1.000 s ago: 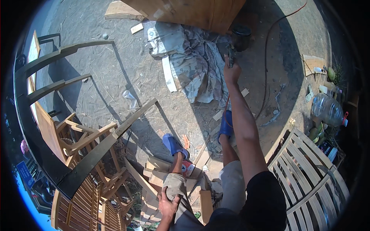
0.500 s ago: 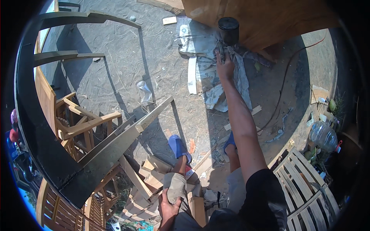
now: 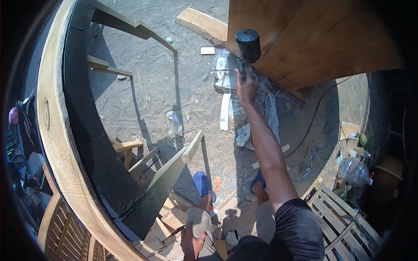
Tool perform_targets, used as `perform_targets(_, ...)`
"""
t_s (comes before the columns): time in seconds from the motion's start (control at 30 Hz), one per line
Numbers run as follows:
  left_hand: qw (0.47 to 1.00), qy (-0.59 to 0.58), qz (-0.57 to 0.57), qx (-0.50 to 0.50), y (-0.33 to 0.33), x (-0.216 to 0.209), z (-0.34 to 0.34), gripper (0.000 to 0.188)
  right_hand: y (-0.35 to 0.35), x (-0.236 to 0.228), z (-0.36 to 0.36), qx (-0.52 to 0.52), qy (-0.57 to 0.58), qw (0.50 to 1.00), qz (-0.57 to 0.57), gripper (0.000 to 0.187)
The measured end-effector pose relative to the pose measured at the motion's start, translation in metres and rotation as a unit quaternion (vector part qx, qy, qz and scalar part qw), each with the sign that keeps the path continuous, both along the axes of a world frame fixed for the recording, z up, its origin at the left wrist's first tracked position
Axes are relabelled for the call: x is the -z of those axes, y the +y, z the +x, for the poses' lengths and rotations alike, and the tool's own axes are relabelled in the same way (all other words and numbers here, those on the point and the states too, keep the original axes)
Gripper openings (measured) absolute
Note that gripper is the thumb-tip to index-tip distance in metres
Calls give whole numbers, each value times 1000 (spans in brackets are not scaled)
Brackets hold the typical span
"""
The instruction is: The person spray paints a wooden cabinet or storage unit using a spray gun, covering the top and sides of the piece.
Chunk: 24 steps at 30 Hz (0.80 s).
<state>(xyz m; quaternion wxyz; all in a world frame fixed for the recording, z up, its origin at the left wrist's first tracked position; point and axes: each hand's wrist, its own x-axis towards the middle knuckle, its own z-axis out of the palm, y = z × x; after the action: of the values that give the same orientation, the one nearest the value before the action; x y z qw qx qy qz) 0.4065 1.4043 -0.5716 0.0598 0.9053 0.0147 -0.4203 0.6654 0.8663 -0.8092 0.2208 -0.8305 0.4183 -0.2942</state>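
Observation:
My right hand (image 3: 247, 87) is stretched out ahead and closed round a spray gun (image 3: 242, 71). A dark cup with a lid (image 3: 247, 43) sits on top of the gun. Just beyond it and to the right stands a large brown wooden panel (image 3: 313, 39), its lower edge slanting past the cup. My left hand (image 3: 192, 242) lies on my left knee, fingers and thumb apart, holding nothing. Crumpled plastic sheeting (image 3: 267, 108) is spread on the ground below my right hand.
A large curved wooden frame (image 3: 61, 130) with dark inner faces and projecting legs fills the left side. Below it are wood offcuts (image 3: 163, 228). On the right are a slatted wooden piece (image 3: 339, 217), a clear water jug (image 3: 355, 171) and a thin hose (image 3: 311, 119).
My view has shifted, so the curved frame now takes up more of the left side and its pale outer edge shows. The spray gun remains in my right hand; my left stays on the knee.

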Motion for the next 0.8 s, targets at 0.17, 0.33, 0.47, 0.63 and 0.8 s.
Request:
perform_targets(0.17, 998, 30, -31, 52, 12, 0, 5, 83, 3, -184, -31, -11, -31, 997, 75, 45)
perform_targets(0.33, 985, 23, -109, 129, 51, 18, -2, 74, 1, -368, -42, 15, -33, 999, 33, 47)
perform_targets(0.47, 980, 62, -162, 101, 92, 26, 7, 72, 8, -500, -44, 26, -72, 997, -15, 49)
perform_targets(0.63, 974, 114, -193, -24, 147, 14, 0, 71, 9, -631, -29, 7, -144, 986, -85, 52)
perform_targets(0.8, 971, 184, -123, -89, 177, -40, 2, 68, 4, -741, -37, 41, -162, 977, -130, 53)
